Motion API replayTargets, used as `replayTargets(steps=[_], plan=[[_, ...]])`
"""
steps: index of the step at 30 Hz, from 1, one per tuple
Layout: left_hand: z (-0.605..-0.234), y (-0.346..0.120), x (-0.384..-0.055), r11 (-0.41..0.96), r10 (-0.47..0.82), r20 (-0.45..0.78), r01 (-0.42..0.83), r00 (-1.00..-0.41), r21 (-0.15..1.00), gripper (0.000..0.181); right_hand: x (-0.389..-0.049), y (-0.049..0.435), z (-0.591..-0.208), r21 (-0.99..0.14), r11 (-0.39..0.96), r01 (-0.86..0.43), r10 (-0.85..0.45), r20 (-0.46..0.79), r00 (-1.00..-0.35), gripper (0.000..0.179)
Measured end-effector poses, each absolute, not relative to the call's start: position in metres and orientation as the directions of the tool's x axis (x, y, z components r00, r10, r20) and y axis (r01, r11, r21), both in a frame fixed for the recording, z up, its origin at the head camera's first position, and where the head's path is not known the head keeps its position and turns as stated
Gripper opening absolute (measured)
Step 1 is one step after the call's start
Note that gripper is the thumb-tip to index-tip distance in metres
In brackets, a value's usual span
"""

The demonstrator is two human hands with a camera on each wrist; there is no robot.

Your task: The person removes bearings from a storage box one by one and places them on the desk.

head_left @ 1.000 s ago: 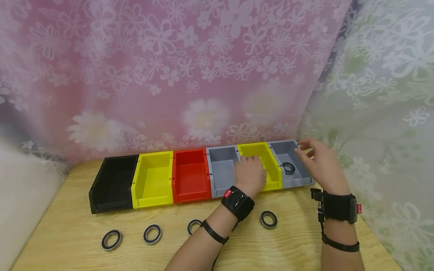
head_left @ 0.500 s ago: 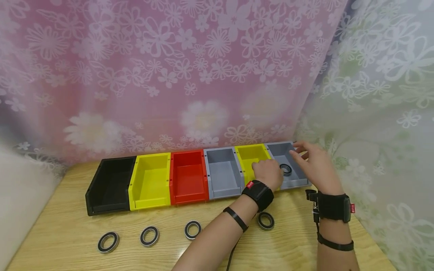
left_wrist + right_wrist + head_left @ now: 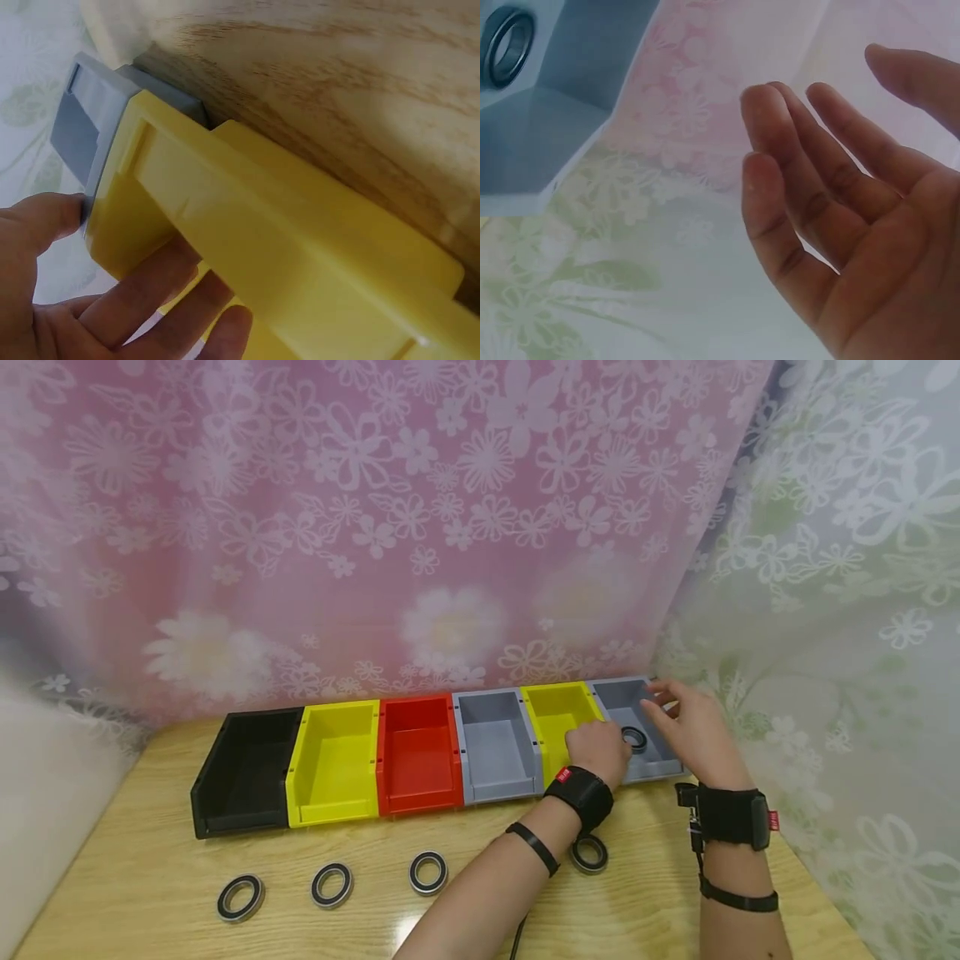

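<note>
My left hand [image 3: 597, 750] is at the wall between the right-hand yellow bin [image 3: 558, 700] and the grey bin [image 3: 652, 768] at the row's right end. In the left wrist view, its thumb [image 3: 56, 217] presses the grey side while the fingers [image 3: 142, 296] curl into the yellow bin, pinching the wall. A ball bearing [image 3: 634, 728] lies inside that grey bin. Beside the bin's right edge, my right hand [image 3: 701, 731] has loosely bent fingers and holds nothing; the right wrist view shows it apart from the bin.
Leftward the row continues with another grey bin [image 3: 497, 752], a red bin [image 3: 420, 760], a yellow bin [image 3: 337, 768] and a black bin [image 3: 247, 768]. Several bearings lie before them, among them one at far left [image 3: 225, 902] and one near my left wrist [image 3: 589, 868]. A floral curtain [image 3: 450, 527] hangs behind.
My left hand has moved right, from over the second grey bin and yellow bin to the wall beside the end grey bin. The right hand stays almost in place.
</note>
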State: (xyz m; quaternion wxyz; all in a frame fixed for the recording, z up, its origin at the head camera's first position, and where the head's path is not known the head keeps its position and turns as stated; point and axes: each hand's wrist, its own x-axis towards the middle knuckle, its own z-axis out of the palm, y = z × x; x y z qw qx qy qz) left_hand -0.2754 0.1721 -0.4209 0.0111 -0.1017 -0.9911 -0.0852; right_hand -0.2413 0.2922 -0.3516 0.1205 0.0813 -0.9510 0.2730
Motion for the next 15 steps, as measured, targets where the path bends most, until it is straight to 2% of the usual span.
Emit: replayTargets(steps=[5, 11, 15], plan=[[-0.423, 0.173, -0.276, 0.96, 0.202, 0.051, 0.208, -0.978, 0.187, 0.042, -0.254, 0.296, -0.369, -0.446, 0.874, -0.194, -0.075, 0.27, -0.96, 0.031], [-0.425, 0.174, -0.276, 0.96, 0.194, 0.071, 0.204, -0.978, 0.193, 0.041, -0.272, 0.3, -0.396, -0.408, 0.904, -0.127, -0.081, 0.128, -0.988, 0.029], [-0.428, 0.174, -0.274, 0.96, 0.189, 0.096, 0.204, -0.977, 0.192, 0.04, -0.281, 0.301, -0.414, -0.391, 0.912, -0.125, -0.095, 0.096, -0.991, 0.034]])
